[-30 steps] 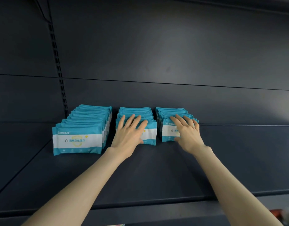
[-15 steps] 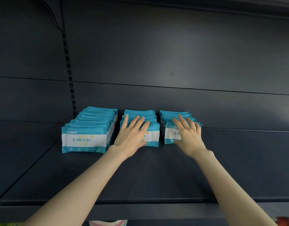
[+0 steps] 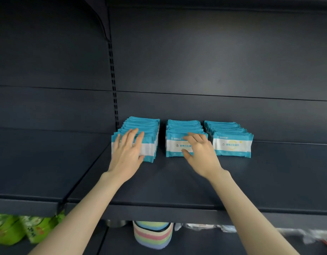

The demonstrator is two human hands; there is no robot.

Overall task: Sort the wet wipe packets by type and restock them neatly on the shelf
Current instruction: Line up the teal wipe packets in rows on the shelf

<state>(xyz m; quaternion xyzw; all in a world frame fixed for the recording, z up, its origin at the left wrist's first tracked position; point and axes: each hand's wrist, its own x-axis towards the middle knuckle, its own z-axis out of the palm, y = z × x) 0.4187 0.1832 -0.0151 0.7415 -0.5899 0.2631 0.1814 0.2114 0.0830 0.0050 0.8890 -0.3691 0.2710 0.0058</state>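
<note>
both open and gripping nothing, the left hand point(image 3: 128, 150) pressed the left row of packets point(image 3: 148, 126) and the right hand point(image 3: 200, 153) the middle row point(image 3: 184, 126), likely squaring them against the shelf's point(image 3: 177, 183) back edge, beside the right row point(image 3: 231, 144).

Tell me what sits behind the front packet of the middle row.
More teal packets stand in file behind the front packet, only their top edges showing. Their faces are covered, and the right hand hides part of the front one.

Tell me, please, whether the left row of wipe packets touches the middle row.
Apart. The head view shows a strip of dark shelf running front to back between the left row and the middle row.
</note>
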